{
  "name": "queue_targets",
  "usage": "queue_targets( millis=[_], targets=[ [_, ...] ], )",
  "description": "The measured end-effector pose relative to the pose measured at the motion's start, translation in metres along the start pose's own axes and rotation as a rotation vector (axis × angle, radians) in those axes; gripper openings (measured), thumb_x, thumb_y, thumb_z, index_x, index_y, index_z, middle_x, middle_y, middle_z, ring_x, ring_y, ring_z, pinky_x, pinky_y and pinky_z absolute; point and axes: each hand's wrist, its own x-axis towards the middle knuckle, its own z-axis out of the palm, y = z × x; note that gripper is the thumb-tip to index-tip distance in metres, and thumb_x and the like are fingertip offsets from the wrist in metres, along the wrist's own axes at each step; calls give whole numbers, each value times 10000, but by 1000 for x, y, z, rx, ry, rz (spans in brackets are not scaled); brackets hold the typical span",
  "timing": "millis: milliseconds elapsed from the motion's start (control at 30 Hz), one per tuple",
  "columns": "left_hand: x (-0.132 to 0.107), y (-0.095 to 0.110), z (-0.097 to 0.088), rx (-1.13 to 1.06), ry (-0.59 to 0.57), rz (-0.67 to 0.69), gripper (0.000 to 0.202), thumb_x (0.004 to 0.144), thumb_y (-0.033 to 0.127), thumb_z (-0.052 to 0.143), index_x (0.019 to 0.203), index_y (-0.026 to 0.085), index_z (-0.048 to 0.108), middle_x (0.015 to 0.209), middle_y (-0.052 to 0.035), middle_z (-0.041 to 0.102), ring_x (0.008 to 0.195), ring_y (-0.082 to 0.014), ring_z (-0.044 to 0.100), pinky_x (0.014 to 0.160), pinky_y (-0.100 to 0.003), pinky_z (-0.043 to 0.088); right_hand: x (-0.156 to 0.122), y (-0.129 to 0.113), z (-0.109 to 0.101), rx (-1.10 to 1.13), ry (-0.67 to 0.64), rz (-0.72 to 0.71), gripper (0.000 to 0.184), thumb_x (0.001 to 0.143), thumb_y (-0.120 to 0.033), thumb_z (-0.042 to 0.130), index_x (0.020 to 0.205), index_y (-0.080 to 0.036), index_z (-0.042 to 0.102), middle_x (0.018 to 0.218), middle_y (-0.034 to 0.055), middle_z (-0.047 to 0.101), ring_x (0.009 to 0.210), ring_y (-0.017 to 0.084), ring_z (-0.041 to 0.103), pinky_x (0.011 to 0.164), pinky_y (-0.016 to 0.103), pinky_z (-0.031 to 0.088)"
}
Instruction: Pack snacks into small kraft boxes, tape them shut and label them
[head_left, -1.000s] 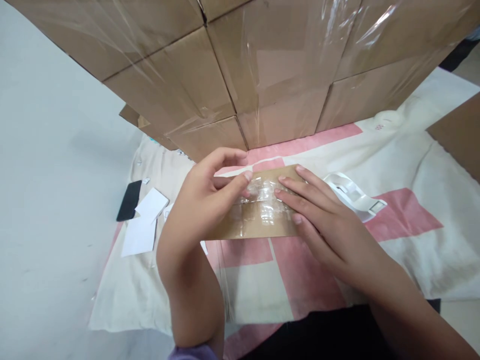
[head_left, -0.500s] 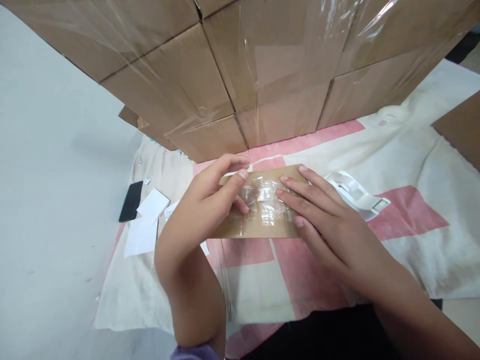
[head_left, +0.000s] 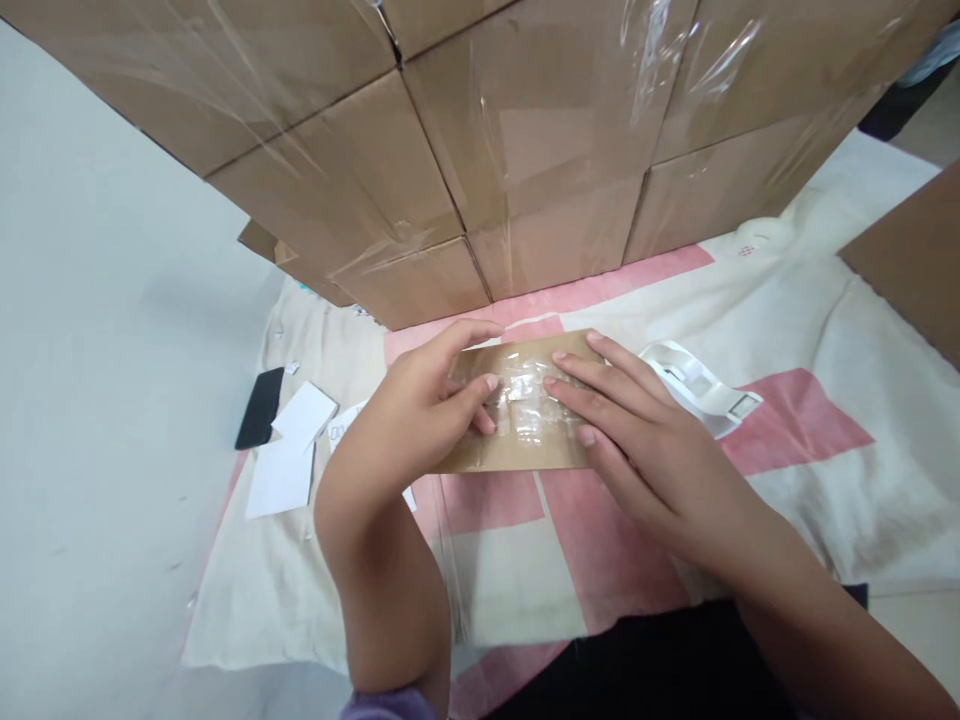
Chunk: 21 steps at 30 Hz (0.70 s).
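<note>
Pink-and-cream cloth [head_left: 795, 330] under wrapped cartons [head_left: 420, 190], taped cardboard strip [head_left: 525, 455] flat on it, long axis left to right, left hand [head_left: 409, 420] with fingers pinched on its left part, right hand [head_left: 645, 445] with fingers flat and spread, pressing its right part (tape dispenser [head_left: 705, 385] just beyond).

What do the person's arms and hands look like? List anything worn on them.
Both hands are bare: the left hand and the right hand show no gloves, rings, watch or bracelet. Both forearms are uncovered. A pale purple sleeve shows only at the bottom edge, near the left elbow. On the right arm no sleeve comes into view. The fingernails look short and unpainted.
</note>
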Motion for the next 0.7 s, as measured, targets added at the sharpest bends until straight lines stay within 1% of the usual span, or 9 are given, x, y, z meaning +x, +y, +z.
queue_targets(
  millis=[67, 267, 367, 433, 500, 633, 700],
  targets=[
    [0, 0, 2, 19, 11, 4, 354, 916, 277, 607, 1270, 278, 600, 770, 22, 670, 590, -156, 681, 664, -324, 585, 0, 0, 1, 5, 4, -3, 406, 1045, -250, 429, 1420, -205, 578, 1542, 74, 532, 1562, 298, 266, 1217, 558, 392],
    [2, 0, 9, 121, 91, 38, 351, 893, 184, 592, 1221, 308, 619, 1069, 1, 695, 519, -110, 631, 623, -321, 574, 0, 1, 2, 15, 10, -5, 400, 1043, -242, 426, 1409, -201, 584, 1532, 75, 540, 1556, 298, 277, 1219, 559, 388],
    [2, -1, 9, 175, 100, 63, 369, 896, 171, 584, 1240, 302, 604, 1171, -16, 685, 514, -99, 616, 610, -319, 574, 0, 2, 2, 22, 13, -3, 398, 1044, -246, 425, 1405, -199, 586, 1525, 76, 544, 1556, 297, 273, 1222, 558, 385],
    [2, -2, 8, 194, 85, 89, 404, 894, 167, 584, 1277, 294, 589, 1230, -29, 673, 528, -97, 615, 626, -324, 584, 0, 2, 3, 28, 13, 0, 402, 1046, -247, 420, 1413, -201, 578, 1527, 75, 540, 1558, 296, 267, 1225, 564, 377],
    [1, -3, 6, 211, 50, 128, 436, 894, 166, 582, 1310, 294, 581, 1265, -32, 663, 582, -108, 637, 675, -335, 598, 0, 2, 3, 41, 18, -2, 404, 1048, -242, 414, 1418, -206, 573, 1531, 75, 534, 1558, 296, 266, 1230, 570, 367],
    [0, -3, 3, 267, -18, 196, 454, 899, 170, 581, 1330, 312, 592, 1290, -18, 659, 805, -171, 699, 775, -344, 601, 0, 2, 3, 74, 17, -10, 406, 1047, -226, 408, 1420, -216, 568, 1537, 70, 527, 1564, 289, 254, 1239, 568, 352],
    [0, -3, 3, 281, -22, 197, 464, 901, 172, 582, 1342, 319, 587, 1306, -14, 654, 837, -179, 703, 792, -346, 598, 0, 2, 4, 78, 12, -11, 403, 1047, -222, 411, 1417, -207, 568, 1538, 69, 526, 1568, 279, 242, 1247, 552, 346]
  ],
)
